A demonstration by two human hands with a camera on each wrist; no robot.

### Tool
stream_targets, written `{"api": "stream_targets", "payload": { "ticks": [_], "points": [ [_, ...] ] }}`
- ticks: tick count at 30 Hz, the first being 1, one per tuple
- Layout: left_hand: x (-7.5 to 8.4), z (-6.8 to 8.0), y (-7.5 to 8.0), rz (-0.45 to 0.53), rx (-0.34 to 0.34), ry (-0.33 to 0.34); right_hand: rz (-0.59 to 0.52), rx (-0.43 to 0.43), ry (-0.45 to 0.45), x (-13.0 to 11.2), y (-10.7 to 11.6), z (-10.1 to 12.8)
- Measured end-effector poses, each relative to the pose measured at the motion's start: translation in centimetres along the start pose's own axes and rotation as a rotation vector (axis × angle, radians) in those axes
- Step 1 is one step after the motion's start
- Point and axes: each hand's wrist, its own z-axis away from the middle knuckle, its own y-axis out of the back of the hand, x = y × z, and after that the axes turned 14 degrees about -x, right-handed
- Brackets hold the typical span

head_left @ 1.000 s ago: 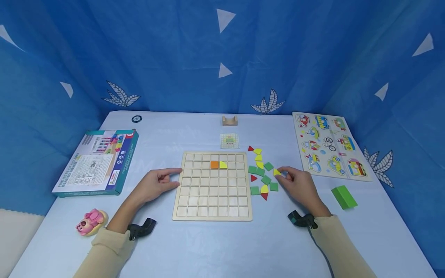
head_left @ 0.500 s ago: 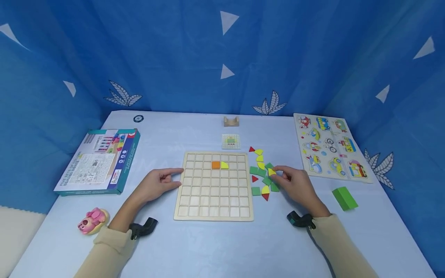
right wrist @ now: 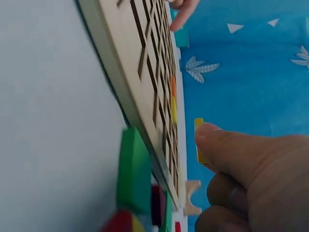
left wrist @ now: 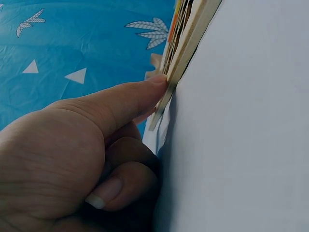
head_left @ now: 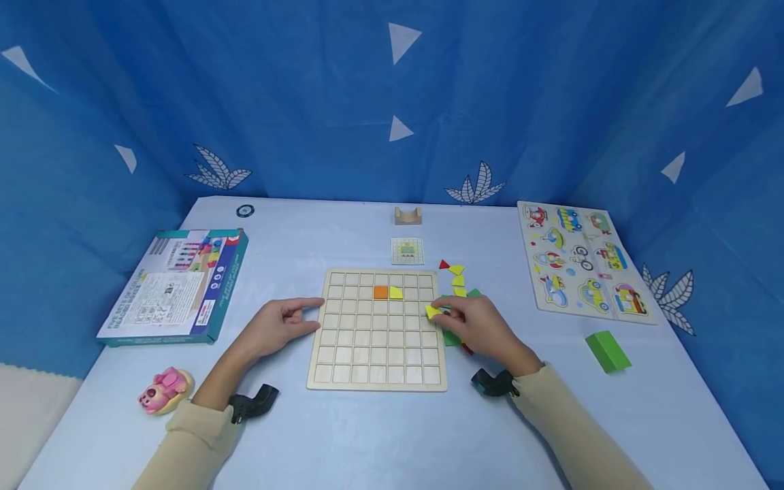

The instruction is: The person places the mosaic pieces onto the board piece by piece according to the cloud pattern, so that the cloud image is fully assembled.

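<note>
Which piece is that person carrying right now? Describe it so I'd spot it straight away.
Start at the pale wooden grid board in the middle of the light table. At its right edge, the right hand pinches a small yellow piece in its fingertips, just over the board's outermost column. Unlike the loose yellow, green and red pieces lying flat beside the board, this one is held in a grip.

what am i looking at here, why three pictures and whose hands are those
No machine here: a person wears three cameras. The wide picture comes from the head; the two close-ups come from the wrists. On the table lies a wooden grid board holding an orange piece and a yellow one. The left hand presses a straight finger against the board's edge. The right hand pinches a yellow piece over the board. Loose coloured pieces, a box and a picture puzzle lie around.
</note>
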Motion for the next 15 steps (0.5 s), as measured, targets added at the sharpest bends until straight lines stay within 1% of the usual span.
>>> {"api": "stream_targets", "payload": {
  "ticks": [6,15],
  "points": [
    [0.1,-0.1,0.1,-0.005,0.000,0.004,-0.009,-0.018,0.010,-0.9,-1.1,-1.0],
    [0.1,-0.1,-0.2,-0.011,0.001,0.027,-0.005,0.010,0.014,-1.5,-1.8,-2.4]
  ]
}}
